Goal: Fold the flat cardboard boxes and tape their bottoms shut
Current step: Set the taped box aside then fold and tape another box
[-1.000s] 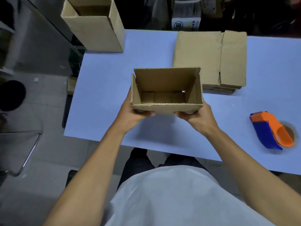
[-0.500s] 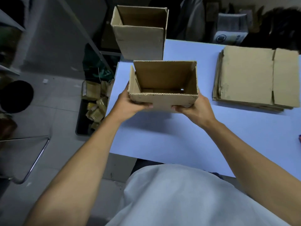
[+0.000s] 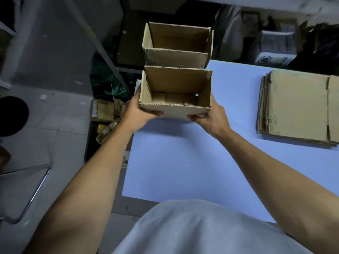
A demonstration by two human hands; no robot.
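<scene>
Box (image 3: 175, 96), folded and open at the top, is held upright over the far left part of the table (image 3: 183, 162), both hands gripping its near bottom corners. Left hand (image 3: 136, 112) curls round the left corner with its thumb on the front wall; right hand (image 3: 211, 116) grips the right corner the same way. Just beyond the box, at the table's far left corner, stands a second open box (image 3: 177, 45). Right of the box, well apart, a stack of flat boxes (image 3: 297, 109) lies on the table. Left of the table, a crate (image 3: 102, 114) of small packets sits on the floor.
</scene>
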